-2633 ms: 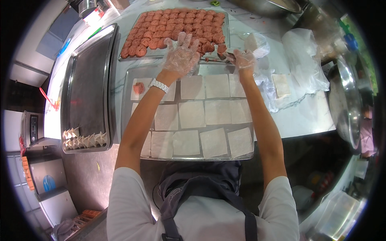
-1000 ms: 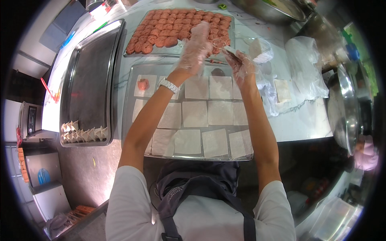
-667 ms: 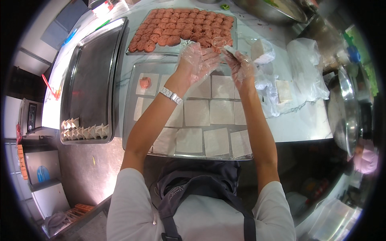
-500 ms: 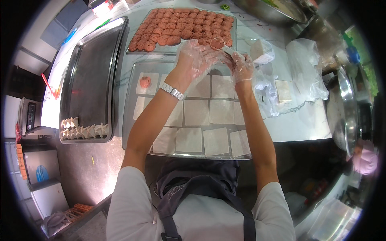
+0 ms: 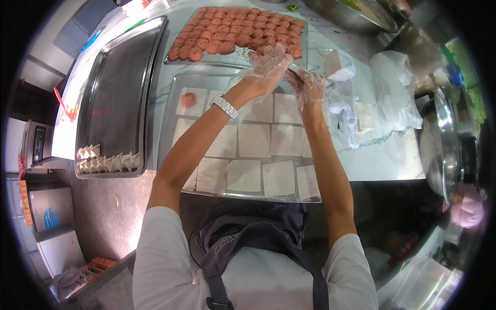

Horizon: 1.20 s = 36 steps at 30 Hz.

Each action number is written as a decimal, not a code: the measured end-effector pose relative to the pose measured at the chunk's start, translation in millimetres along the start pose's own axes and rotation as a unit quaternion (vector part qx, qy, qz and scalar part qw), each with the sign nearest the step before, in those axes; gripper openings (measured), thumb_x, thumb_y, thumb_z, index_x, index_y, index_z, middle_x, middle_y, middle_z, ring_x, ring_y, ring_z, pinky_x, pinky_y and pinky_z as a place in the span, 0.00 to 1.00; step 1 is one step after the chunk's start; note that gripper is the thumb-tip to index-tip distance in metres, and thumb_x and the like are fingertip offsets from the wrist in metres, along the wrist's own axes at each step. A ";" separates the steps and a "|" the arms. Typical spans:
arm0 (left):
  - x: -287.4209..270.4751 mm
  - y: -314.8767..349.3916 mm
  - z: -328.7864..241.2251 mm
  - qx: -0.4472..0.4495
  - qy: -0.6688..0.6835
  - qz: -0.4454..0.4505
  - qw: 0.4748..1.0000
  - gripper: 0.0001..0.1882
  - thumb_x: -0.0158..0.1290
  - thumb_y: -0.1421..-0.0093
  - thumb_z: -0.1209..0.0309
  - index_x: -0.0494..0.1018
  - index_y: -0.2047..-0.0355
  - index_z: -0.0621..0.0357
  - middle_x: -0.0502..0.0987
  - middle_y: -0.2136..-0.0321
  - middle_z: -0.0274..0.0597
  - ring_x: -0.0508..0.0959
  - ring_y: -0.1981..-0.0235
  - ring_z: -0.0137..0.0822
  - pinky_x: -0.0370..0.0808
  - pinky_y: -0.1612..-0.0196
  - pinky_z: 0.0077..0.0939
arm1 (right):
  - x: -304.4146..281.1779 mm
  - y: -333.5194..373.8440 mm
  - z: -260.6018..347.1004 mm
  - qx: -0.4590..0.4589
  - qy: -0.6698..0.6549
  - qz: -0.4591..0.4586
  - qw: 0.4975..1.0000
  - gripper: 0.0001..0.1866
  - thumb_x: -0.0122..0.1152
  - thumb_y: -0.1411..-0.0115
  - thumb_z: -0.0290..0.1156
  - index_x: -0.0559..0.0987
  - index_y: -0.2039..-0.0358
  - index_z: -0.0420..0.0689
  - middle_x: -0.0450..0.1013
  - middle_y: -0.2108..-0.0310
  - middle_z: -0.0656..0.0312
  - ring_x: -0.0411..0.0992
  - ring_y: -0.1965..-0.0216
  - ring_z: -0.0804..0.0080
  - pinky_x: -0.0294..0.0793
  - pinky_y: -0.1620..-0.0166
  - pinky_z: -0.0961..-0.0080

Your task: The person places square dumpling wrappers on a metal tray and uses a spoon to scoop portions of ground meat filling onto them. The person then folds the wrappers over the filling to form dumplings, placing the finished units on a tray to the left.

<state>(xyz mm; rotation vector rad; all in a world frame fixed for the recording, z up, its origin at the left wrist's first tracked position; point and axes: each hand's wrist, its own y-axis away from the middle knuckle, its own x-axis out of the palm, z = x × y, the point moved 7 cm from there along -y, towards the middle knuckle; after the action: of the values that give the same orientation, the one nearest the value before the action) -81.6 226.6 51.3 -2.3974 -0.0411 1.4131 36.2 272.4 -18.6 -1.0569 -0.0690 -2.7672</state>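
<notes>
Both my hands wear clear plastic gloves and meet above the far edge of a tray [image 5: 164, 129] laid with square dough wrappers [image 5: 254, 140]. My right hand [image 5: 310, 87] is closed round the pale handle of a small round spoon, whose head is now hidden. My left hand [image 5: 271, 64] is curled at the spoon's head, its fingers closed; what they hold is covered. Just beyond is a tray of ground meat portions [image 5: 243, 28] in rows, with a gap at its near edge. A pink lump of meat [image 5: 189, 99] sits on the far-left wrapper.
On the left lies a dark metal tray [image 5: 116, 98] with several folded dumplings [image 5: 108, 163] at its near end. To the right are plastic bags [image 5: 395, 90] and a stack of wrappers [image 5: 365, 116]. Metal bowls [image 5: 356, 15] stand at the far right.
My left hand has moved right, from beside the spoon's head to over it, and its fingers have curled in. The meat on the spoon is now out of sight. My right hand has barely moved.
</notes>
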 end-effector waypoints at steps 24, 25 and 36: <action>-104.7 187.3 75.7 -0.105 -0.009 -0.159 0.982 0.20 0.53 0.49 0.71 0.73 0.54 0.49 0.70 0.53 0.47 0.70 0.50 0.45 0.61 0.43 0.37 | 118.3 92.7 -41.1 -0.239 0.591 0.348 0.688 0.08 0.60 0.49 0.28 0.70 0.73 0.42 0.69 0.82 0.51 0.70 0.79 0.53 0.69 0.73 0.65; -100.8 194.2 65.9 -0.085 -0.059 -0.139 0.985 0.23 0.53 0.50 0.72 0.72 0.52 0.47 0.70 0.54 0.46 0.70 0.52 0.44 0.63 0.46 0.37 | 124.3 100.6 -45.1 -0.247 0.613 0.361 0.658 0.07 0.57 0.49 0.26 0.68 0.73 0.42 0.68 0.82 0.51 0.69 0.78 0.49 0.69 0.73 0.62; -45.2 208.3 49.3 -0.038 -0.276 -0.105 0.955 0.33 0.53 0.52 0.71 0.63 0.42 0.39 0.66 0.59 0.44 0.67 0.53 0.39 0.61 0.51 0.43 | 134.9 111.3 -54.1 -0.281 0.615 0.366 0.639 0.06 0.57 0.46 0.28 0.70 0.72 0.40 0.72 0.76 0.51 0.70 0.75 0.50 0.68 0.72 0.63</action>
<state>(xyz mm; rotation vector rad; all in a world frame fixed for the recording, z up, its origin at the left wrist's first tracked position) -178.2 36.7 1.8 -1.9043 -0.4818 1.9473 -77.8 137.0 28.5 0.8213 1.1387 -2.0763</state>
